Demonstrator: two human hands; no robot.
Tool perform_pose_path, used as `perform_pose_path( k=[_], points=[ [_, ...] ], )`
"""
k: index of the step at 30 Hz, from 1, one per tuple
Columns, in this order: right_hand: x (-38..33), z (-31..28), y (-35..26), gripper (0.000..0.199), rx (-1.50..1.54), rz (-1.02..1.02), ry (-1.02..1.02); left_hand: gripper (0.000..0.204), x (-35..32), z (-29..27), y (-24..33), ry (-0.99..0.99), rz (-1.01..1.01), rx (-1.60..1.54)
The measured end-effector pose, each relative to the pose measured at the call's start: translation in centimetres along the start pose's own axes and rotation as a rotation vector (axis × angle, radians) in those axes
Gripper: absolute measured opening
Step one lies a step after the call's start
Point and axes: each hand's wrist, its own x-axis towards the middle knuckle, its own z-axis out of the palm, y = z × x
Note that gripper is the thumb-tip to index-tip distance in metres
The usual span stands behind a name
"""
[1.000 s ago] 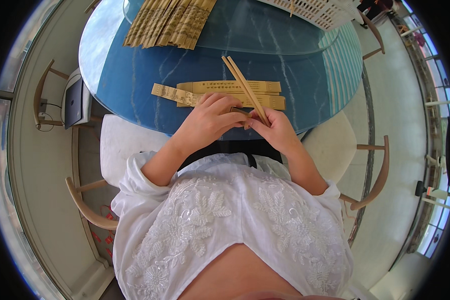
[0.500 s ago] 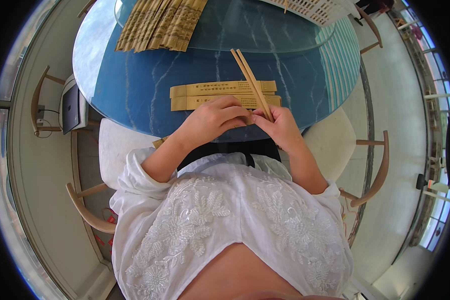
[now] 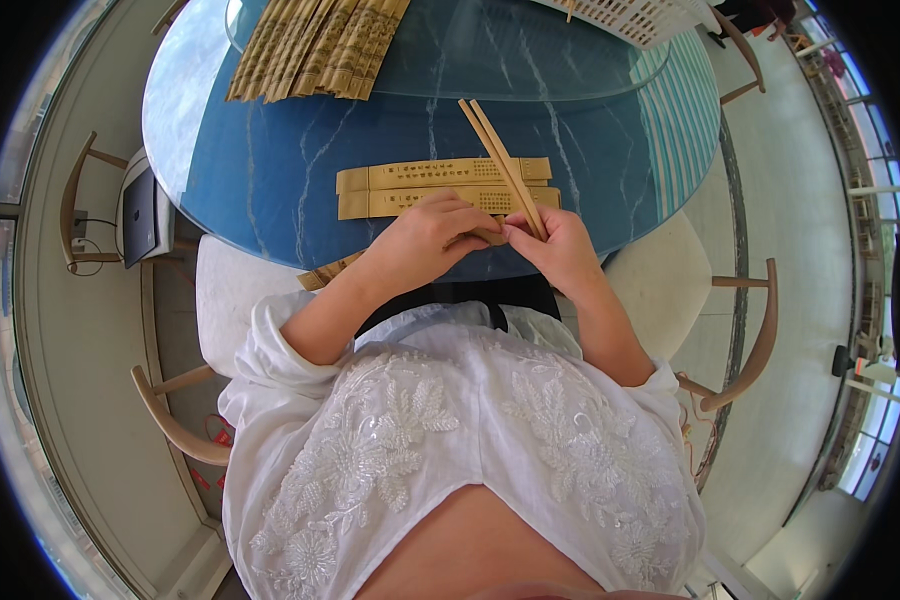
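Observation:
A pair of wooden chopsticks (image 3: 500, 155) slants up and away from my right hand (image 3: 560, 245), which is closed round their lower ends. My left hand (image 3: 420, 240) is closed on a brown paper chopstick sleeve (image 3: 328, 271). One end of the sleeve sticks out left of my wrist, over the table's near edge; its middle is hidden by my hand and forearm. The fingertips of both hands meet near the sleeve's other end, beside the chopsticks. Just beyond my hands, two flat printed paper sleeves (image 3: 440, 174) lie one behind the other on the table.
A row of filled-looking brown sleeves (image 3: 315, 50) rests at the far left on the glass turntable (image 3: 470, 75) of the round blue table (image 3: 270, 190). At the far right stands a white perforated basket (image 3: 635, 22). Wooden-armed chairs (image 3: 760, 350) surround the table; a laptop (image 3: 140, 215) sits on one.
More of the held sleeve's left end now shows beside my left wrist, and its other end is plainer between my fingertips. The chopsticks stay in my right hand, nearly unmoved.

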Motion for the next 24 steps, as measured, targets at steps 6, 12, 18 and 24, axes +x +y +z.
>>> perform_pose_path(
  k=[6,12,18,24],
  points=[
    [-0.1,0.1,0.1,0.019,-0.038,-0.013,0.0,0.015,0.1,0.0,0.3,-0.001,0.005,0.046],
    [-0.5,-0.1,-0.4,0.018,-0.207,-0.035,0.008,0.011,0.1,0.0,0.0,0.0,-0.042,0.006],
    [-2.8,-3.9,-0.1,0.029,-0.486,-0.317,0.168,0.009,0.0,-2.0,0.0,-0.008,-0.162,-0.031],
    [-4.6,-6.7,0.1,0.028,-0.775,-0.493,0.206,0.008,0.1,-2.5,-0.2,-0.04,-0.197,-0.037]
  ],
)
